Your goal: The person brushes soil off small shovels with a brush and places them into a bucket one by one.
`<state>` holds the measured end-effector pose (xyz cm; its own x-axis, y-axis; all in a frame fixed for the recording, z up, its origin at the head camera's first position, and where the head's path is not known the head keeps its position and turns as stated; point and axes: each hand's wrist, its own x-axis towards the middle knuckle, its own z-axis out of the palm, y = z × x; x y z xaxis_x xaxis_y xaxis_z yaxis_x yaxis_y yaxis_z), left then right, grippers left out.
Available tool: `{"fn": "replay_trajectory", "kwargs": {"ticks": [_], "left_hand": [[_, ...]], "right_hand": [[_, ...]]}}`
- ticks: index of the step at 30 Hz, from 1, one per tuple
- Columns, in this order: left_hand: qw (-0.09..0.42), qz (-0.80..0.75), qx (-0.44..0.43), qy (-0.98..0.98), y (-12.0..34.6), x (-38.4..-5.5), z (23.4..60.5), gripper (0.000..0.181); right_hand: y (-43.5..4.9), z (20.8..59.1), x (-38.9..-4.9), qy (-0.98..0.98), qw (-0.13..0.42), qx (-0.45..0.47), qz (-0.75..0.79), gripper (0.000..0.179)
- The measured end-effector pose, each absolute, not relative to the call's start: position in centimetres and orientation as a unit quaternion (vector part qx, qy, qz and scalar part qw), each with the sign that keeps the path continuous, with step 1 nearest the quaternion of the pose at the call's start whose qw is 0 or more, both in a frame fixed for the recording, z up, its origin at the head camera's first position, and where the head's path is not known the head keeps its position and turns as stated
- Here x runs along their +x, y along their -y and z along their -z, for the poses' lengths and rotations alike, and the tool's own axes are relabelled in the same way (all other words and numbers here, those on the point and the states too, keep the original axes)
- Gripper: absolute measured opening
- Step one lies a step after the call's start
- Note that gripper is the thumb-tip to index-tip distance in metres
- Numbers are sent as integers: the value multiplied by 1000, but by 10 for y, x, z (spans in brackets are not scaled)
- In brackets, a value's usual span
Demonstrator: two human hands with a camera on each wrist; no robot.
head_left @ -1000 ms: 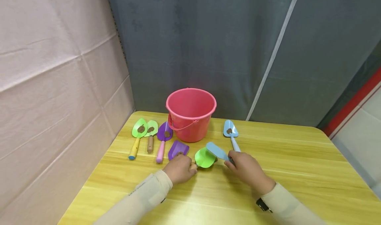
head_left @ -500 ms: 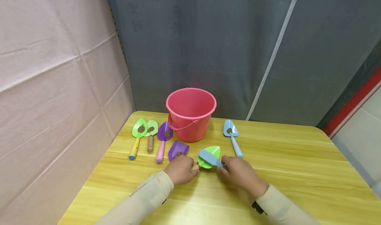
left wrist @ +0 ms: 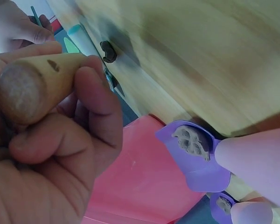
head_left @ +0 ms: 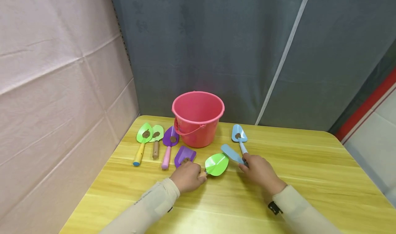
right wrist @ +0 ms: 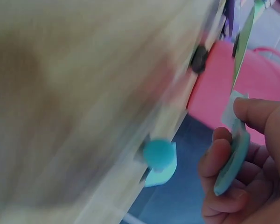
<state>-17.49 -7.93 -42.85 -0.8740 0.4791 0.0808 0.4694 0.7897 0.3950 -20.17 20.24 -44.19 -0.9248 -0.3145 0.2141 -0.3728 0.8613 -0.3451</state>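
Observation:
My left hand (head_left: 187,177) grips the wooden handle (left wrist: 46,79) of a lime green garden trowel (head_left: 217,164), its blade tilted above the table and pointing right. My right hand (head_left: 261,174) pinches a light blue brush (head_left: 232,154); its head is close by the trowel's tip, bristles facing the blade. A dark brown lump (left wrist: 109,51) sits on the table in the left wrist view, hidden from the head view. Just behind my left hand lies a purple scoop (head_left: 185,155) with a brown lump in it.
A pink bucket (head_left: 199,131) stands at the back. Left of it lie a green trowel (head_left: 144,132), a pale green one (head_left: 159,129) and a purple one (head_left: 168,132); a light blue trowel (head_left: 239,129) lies right. All hold brown lumps. Behind hangs a grey curtain (head_left: 198,48).
The brush moved left across the green blade, then back right to beyond its tip. The trowel's blade has turned, its tip now toward the upper right. My left hand stayed nearly in place.

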Motion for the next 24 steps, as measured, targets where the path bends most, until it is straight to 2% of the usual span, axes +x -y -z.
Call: {"fn": "replay_trajectory", "kwargs": {"ticks": [5,9,14,24], "left_hand": [[23,-209,240,-948,79,-175,431,35],[27,-213,237,-948,80,-175,432,35],[28,-215,234,-948,80,-175,431,34],[29,-224,237,-945,79,-176,429,33]], "right_hand": [[-215,440,-209,959,99,169,-203,19],[-215,438,-209,959,96,171,-207,19],[-201,435,-200,956,87,192,-202,22],[-167,431,-176,939,70,277,-192,16]]}}
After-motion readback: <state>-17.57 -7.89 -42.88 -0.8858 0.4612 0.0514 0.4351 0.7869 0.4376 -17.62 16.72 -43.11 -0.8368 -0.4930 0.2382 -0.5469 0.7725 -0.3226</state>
